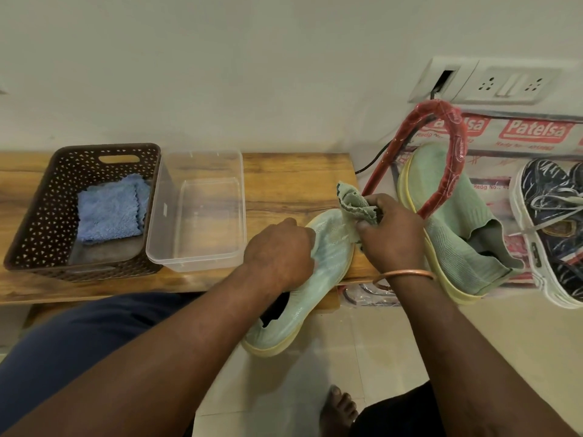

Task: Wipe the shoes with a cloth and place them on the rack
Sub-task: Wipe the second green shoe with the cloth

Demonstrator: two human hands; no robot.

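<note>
Toward four o'clock on the wooden worktop (pixel 284 178), the left hand (pixel 279 255) grips the pale green knitted yellow-soled shoe (pixel 331 260) by its soft, probably light upper while the right hand (pixel 391 234) clutches a green cloth (pixel 355 200) at its toe; the stiffer sole seems the surer hold.

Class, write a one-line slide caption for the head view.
Left hand holds a green shoe; right hand presses a green cloth to its toe.

Pale green knit slip-on shoe with yellow sole (pixel 331 253): toe over the table (pixel 284 171) edge, heel hanging above the floor, upper gripped by left hand (pixel 279 250). Crumpled green cloth (pixel 355 200): bunched in right hand (pixel 391 234), against that toe. Matching second green shoe (pixel 457 247): on red tube rack (pixel 454 159), just beside navy patterned sneaker (pixel 552 222).
</note>
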